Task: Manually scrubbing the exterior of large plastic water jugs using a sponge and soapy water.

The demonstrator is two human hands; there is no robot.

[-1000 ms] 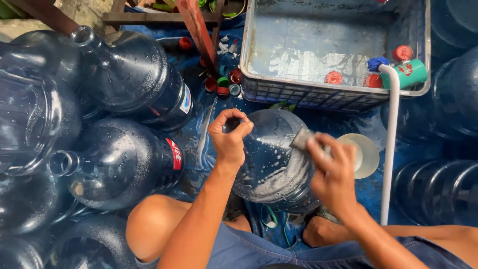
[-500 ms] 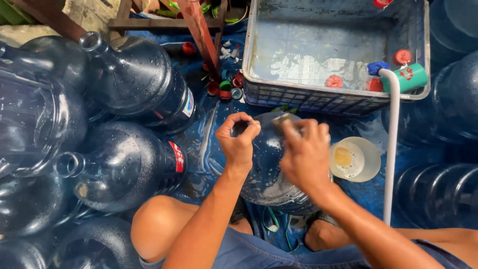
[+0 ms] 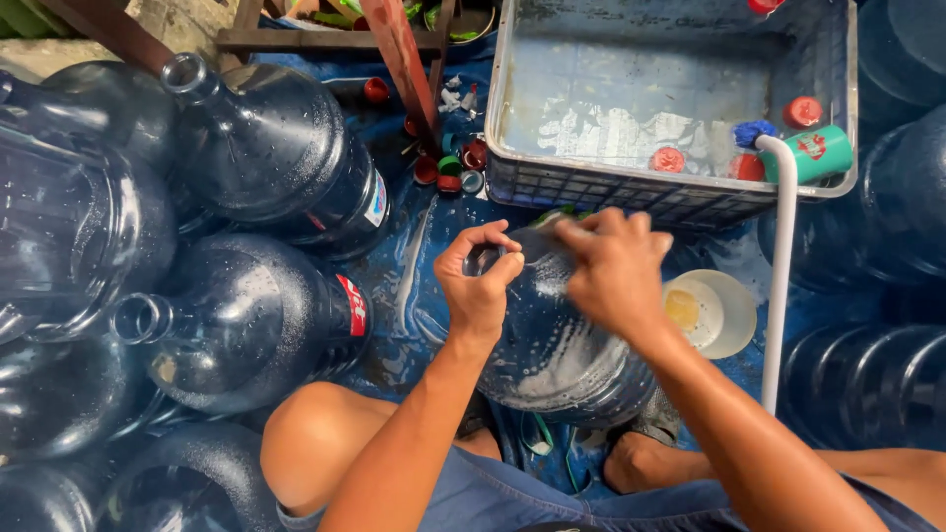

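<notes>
Gripping jug neck: our left hand point(image 3: 480, 286) | right hand point(image 3: 613, 268) has slid up from jug's point(image 3: 557, 345) side to its shoulder, fingers closed on something hidden | jug between our knees, soapy | bowl point(image 3: 711, 312) beside.

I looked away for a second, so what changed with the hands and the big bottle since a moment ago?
The right hand, scrubbing, slid from the soapy side of the water bottle up to its shoulder near the neck. The left hand kept its grip on the neck. The bottle, the grey tub and the white bowl stayed put.
</notes>
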